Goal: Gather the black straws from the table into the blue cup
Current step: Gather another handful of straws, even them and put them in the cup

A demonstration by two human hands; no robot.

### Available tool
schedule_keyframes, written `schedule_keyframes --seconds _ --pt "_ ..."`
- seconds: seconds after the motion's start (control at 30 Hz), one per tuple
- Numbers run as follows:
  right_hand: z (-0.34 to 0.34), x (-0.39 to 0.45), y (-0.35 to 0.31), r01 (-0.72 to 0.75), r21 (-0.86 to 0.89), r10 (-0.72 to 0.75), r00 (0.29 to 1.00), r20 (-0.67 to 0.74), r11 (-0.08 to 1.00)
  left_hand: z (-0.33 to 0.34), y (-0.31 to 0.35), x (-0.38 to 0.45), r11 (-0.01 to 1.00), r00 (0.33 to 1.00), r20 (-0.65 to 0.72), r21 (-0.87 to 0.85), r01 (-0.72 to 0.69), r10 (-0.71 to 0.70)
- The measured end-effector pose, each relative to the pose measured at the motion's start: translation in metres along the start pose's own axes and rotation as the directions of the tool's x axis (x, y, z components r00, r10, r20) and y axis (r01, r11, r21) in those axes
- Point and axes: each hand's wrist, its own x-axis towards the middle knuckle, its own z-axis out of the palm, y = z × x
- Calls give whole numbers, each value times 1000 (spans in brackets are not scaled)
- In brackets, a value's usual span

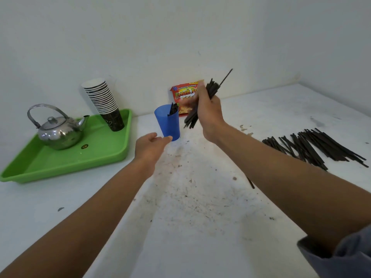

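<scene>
A blue cup point(167, 123) stands upright on the white table, with a few black straws poking out of its top. My right hand point(208, 113) grips a bundle of black straws point(211, 89) in the air just right of the cup, the bundle tilted with its lower ends near the table. My left hand point(149, 146) reaches toward the cup's base with relaxed fingers, its fingertips at the cup's lower edge. A large pile of black straws point(313, 146) lies on the table at the right. One single straw point(251, 183) lies apart, partly hidden by my right forearm.
A green tray point(66, 157) at the left holds a steel kettle point(58, 130) and a stack of paper cups point(104, 103). A red snack packet point(183, 97) leans against the back wall behind the cup. The table surface point(190, 207) is scuffed and dirty.
</scene>
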Motion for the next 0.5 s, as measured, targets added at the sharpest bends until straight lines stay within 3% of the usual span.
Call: schedule_keyframes --seconds 0.2,0.37,0.5 --pt "32 46 -9 -44 155 49 998 -27 987 6 5 40 956 980 -33 227 -184 197" --pt "56 75 0 -34 31 32 998 48 999 13 3 71 945 966 71 201 -260 251" --pt "61 88 19 -21 -121 39 989 143 992 18 -3 82 917 946 77 230 -325 316"
